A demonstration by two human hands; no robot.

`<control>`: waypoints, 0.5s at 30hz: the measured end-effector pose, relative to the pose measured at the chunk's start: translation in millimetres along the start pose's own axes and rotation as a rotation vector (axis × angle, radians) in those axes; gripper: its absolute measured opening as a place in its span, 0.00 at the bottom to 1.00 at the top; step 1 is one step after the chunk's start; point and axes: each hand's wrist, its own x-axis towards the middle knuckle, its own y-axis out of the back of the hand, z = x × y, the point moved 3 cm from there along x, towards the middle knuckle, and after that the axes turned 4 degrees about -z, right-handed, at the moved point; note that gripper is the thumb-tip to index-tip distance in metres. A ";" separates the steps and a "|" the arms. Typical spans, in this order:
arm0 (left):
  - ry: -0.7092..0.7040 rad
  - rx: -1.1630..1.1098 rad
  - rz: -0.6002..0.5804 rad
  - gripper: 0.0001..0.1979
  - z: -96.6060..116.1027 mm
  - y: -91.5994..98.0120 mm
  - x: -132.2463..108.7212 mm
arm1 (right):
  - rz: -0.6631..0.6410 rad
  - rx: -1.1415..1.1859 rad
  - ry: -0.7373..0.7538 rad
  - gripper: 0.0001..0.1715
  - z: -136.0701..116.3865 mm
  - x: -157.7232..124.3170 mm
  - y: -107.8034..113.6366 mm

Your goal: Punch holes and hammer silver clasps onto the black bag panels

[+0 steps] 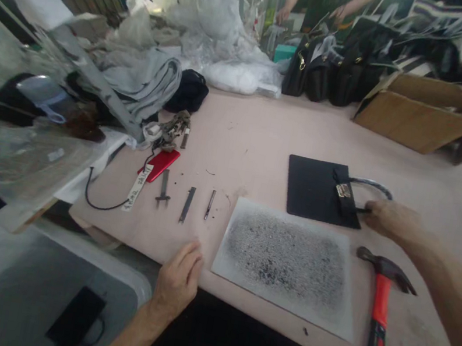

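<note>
My right hand (387,218) is closed at the end of a dark curved bag handle (373,185). The handle joins a flat black bag panel (312,188) with a metal clasp (343,190), which lies on the table. At the table's front edge my left hand (179,275) rests with loosely bent fingers, holding nothing. Between the hands lies a pale board (286,265) with a worn, black-speckled middle. A claw hammer (381,304) with a red and black grip is just below my right hand.
Left on the pinkish table (245,140) are small metal tools (187,204), a slim punch-like tool (210,205), a red item (162,166) and a labelled cord (137,187). Behind stand black bags (318,75), a cardboard box (422,116) and plastic wrapping (238,50). Another person's hands (340,13) show there.
</note>
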 end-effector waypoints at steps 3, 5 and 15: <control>0.012 -0.015 0.005 0.07 -1.2 2.8 -6.7 | -0.059 -0.071 0.058 0.08 -2.8 -26.3 11.0; 0.014 -0.026 0.013 0.07 -1.0 5.7 -10.8 | -0.030 -0.095 0.099 0.11 -11.4 -42.7 22.4; 0.054 -0.197 0.069 0.07 6.6 3.4 -14.3 | 0.155 0.072 0.221 0.22 -135.1 -176.6 55.8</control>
